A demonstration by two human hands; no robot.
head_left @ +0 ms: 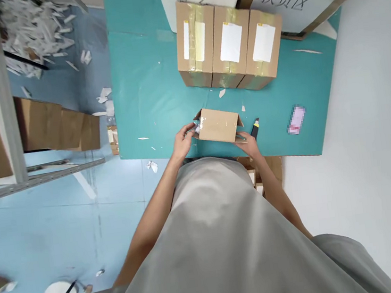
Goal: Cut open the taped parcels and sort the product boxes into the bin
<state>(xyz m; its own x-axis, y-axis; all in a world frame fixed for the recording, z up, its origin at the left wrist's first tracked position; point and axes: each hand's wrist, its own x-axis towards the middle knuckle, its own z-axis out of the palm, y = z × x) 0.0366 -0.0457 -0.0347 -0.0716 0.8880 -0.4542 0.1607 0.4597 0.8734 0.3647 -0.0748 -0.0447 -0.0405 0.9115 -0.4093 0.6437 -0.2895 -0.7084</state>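
Near the front edge of the green table (146, 91) is a small cardboard box (218, 124) with its end flaps open. At its left end, my left hand (183, 141) has its fingers closed on something clear and whitish (197, 128) that sticks out of the opening. My right hand (248, 143) holds the lower flap at the right end, its fingers partly hidden by the box. Just right of that hand lies a black and yellow utility knife (255, 129).
Three taped cartons with labels (230, 42) stand behind the small box. Behind them are a white foam box (167, 2) and a large bin with a sign (300, 0). A pink, pixelated item (296, 120) lies to the right. Shelving (5, 108) stands left.
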